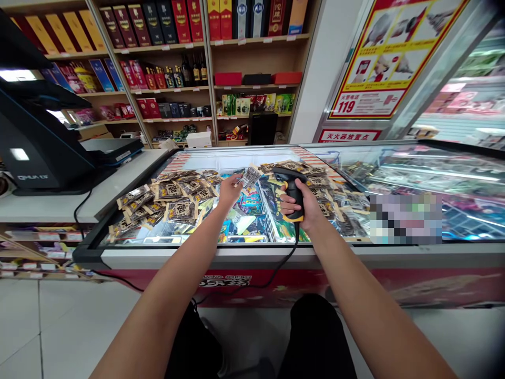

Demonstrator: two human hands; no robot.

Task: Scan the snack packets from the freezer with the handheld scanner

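My left hand (229, 190) pinches a small snack packet (250, 177) by its left edge, its printed label side turned up toward me. In my right hand (310, 206) is a black and yellow barcode scanner (294, 195), my fingers wrapped round its handle and its head pointing left toward the packet. A black cable (295, 243) hangs from the handle. Both hands are above the glass top of a chest freezer (252, 256). Left of my left hand lies a heap of similar snack packets (182, 210); another pile (321, 181) spreads to the right of the scanner.
A black checkout machine (43, 137) stands on the white counter (84, 202) at left. Behind the freezer are shelves (165, 47) of boxes and bottles. Red and yellow fire notices (371, 79) hang at back right. The cable runs down the freezer's front.
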